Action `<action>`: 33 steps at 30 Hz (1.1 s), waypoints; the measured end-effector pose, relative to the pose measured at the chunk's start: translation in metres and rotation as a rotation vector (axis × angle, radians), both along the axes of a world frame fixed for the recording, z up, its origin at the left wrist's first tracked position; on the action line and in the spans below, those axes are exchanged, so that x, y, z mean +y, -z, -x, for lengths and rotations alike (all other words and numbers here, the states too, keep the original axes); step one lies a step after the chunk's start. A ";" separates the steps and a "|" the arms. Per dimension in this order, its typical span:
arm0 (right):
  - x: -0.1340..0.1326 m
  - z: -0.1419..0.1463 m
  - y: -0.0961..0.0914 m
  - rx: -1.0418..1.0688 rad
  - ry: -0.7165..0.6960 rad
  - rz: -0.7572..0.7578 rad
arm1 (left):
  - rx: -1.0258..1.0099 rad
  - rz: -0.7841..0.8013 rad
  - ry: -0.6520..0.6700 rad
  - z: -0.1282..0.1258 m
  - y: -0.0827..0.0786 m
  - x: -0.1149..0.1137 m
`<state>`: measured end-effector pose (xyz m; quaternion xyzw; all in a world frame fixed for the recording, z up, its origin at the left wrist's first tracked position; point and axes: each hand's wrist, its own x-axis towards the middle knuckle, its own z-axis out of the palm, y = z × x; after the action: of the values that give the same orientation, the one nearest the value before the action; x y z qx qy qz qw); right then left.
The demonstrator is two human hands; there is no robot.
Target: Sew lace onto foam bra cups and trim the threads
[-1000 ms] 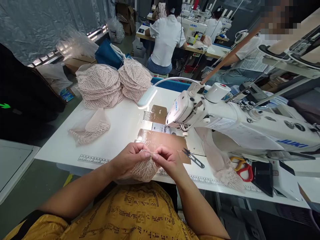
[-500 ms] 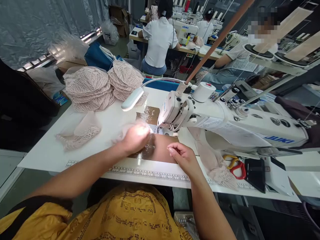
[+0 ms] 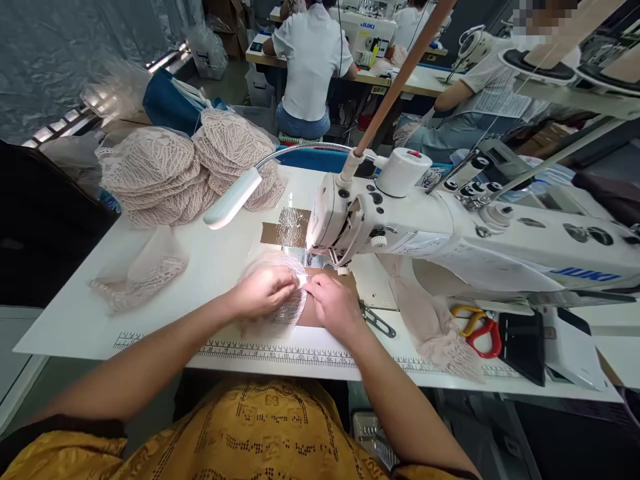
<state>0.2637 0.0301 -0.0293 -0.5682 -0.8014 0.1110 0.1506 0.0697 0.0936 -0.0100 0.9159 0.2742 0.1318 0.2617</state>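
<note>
My left hand (image 3: 263, 291) is closed on a sheer pale pink lace piece (image 3: 291, 312), which lies spread under and around it, just in front of the sewing machine's needle area. My right hand (image 3: 334, 305) pinches the right edge of the same piece, its fingertips almost touching those of the left. Between the fingertips shows a small white bit, too small to name. The white sewing machine (image 3: 330, 217) stands right behind both hands. A brown patch (image 3: 313, 313) of the work surface shows beneath the lace.
Stacked lace pieces (image 3: 150, 177) stand at the back left, with a single lace piece (image 3: 143, 267) nearer. A lamp (image 3: 233, 200) hangs over the table. Right of the machine bed lie another lace piece (image 3: 435, 327), scissors (image 3: 485, 333) and a black phone-like object (image 3: 521, 347). Co-workers sit beyond.
My right hand has moved left from beside the machine bed and now grips the lace. My left hand has come slightly lower, and the bunched lace is spread out flatter.
</note>
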 end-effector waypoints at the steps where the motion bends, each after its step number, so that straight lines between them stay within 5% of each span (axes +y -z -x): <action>1: 0.000 0.001 0.001 -0.041 0.002 -0.017 | -0.044 0.001 0.028 0.003 0.002 0.003; 10: 0.007 0.000 0.006 -0.159 0.095 -0.087 | -0.073 -0.326 0.033 -0.007 0.034 0.019; 22: 0.012 0.004 0.009 -0.130 0.192 -0.065 | -0.067 -0.432 0.114 -0.011 0.033 0.044; 33: 0.010 0.005 0.009 -0.151 0.176 -0.058 | -0.064 -0.318 0.114 -0.009 0.031 0.051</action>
<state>0.2588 0.0398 -0.0382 -0.6386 -0.7602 0.0309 0.1156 0.0791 0.1449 -0.0410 0.9552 0.1890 0.1877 0.1292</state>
